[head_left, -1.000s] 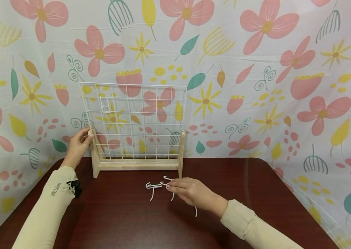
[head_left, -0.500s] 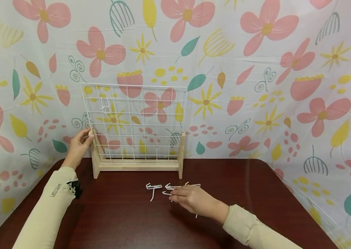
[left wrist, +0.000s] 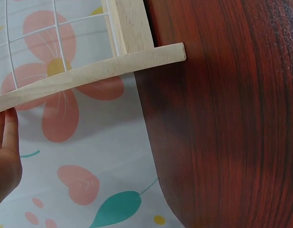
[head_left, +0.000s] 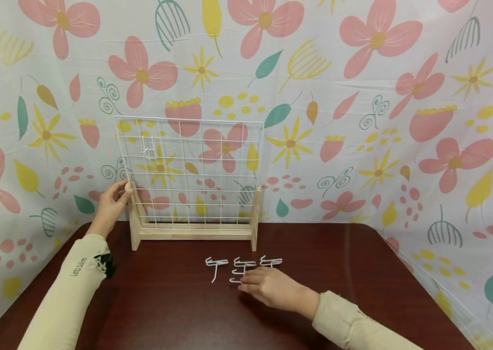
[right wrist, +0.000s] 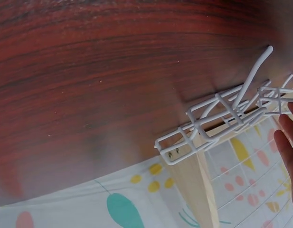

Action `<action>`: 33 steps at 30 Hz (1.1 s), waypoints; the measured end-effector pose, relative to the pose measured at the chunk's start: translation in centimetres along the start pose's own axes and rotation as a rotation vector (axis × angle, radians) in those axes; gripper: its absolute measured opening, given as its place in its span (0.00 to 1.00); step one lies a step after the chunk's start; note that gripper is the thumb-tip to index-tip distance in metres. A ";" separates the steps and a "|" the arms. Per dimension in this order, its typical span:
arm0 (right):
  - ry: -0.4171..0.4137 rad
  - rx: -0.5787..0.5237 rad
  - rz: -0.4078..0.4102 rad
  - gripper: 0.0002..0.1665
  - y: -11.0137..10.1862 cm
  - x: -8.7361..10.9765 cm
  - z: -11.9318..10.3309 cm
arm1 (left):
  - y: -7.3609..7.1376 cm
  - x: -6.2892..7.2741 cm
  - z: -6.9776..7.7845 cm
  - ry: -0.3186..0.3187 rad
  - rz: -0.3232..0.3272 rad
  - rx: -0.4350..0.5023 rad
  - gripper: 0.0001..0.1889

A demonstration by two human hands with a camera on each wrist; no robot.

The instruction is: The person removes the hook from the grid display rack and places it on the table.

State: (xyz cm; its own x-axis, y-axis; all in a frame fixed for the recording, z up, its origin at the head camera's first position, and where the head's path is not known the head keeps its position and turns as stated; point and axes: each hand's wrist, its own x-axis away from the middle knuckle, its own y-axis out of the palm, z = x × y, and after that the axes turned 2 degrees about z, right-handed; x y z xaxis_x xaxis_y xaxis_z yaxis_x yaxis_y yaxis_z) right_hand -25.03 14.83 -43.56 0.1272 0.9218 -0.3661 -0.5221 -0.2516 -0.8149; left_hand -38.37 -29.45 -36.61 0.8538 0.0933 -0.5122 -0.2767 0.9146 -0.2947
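A white wire grid panel stands upright in a pale wooden stand toward the back of the table. My left hand grips the top of the stand's left post, fingertips against the wood in the left wrist view. Low over the table, my right hand pinches a white wire hook, mostly hidden by the fingers. Just beyond lie other hooks: a left one, a middle one and a right one. In the right wrist view, hooks overlap beside the fingers.
One small white hook hangs on the grid's upper left. The dark red-brown table has rounded far corners. A flower-printed cloth hangs behind and around it.
My right hand has come toward me and lower with the hook, uncovering the middle and right hooks. The left hand stays on the post.
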 end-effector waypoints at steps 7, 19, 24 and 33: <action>-0.026 0.019 -0.023 0.12 0.3 0.0 -0.3 | 0.2 0.0 -0.2 0.011 0.003 0.013 0.24; -0.012 0.020 -0.032 0.10 0.2 -0.2 -0.7 | 0.1 -0.1 -0.2 0.006 0.002 0.009 0.25; -0.004 0.045 -0.049 0.10 0.1 -0.4 -1.0 | 0.0 -0.1 -0.3 -0.001 0.007 0.011 0.25; 0.002 0.093 -0.065 0.10 0.2 -0.6 -1.4 | 0.0 -0.1 -0.3 0.008 0.010 0.026 0.24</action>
State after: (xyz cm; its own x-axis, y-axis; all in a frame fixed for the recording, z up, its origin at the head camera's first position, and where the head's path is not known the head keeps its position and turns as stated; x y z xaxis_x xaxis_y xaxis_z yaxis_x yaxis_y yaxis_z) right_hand -24.05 13.86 -44.10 0.1652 0.9346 -0.3152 -0.5889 -0.1629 -0.7916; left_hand -38.60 -29.52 -36.77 0.8472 0.0995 -0.5218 -0.2739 0.9235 -0.2686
